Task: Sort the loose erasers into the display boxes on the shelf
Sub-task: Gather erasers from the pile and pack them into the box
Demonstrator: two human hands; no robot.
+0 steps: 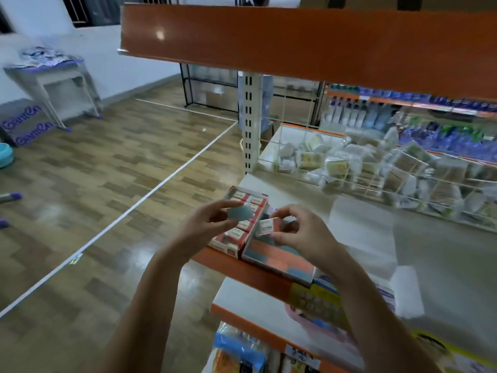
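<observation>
Right now L hand (212, 224) fingertips pinch a flat blue-grey eraser (240, 212), held just above the red display box (239, 222) w/ rows of sleeved erasers. R hand (298, 232) fingers curl round a white sleeved eraser (266, 226), long axis roughly across, over the near pink/blue box (277, 258). Both boxes sit at shelf (363, 230) front edge; each hand is nearest the box below it.

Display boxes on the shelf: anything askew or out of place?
Nothing spilled or damaged. The red display box and the flat box beside it sit angled to the shelf edge. The left hand holds a blue-grey eraser; the right hand holds a sleeved eraser.
</observation>
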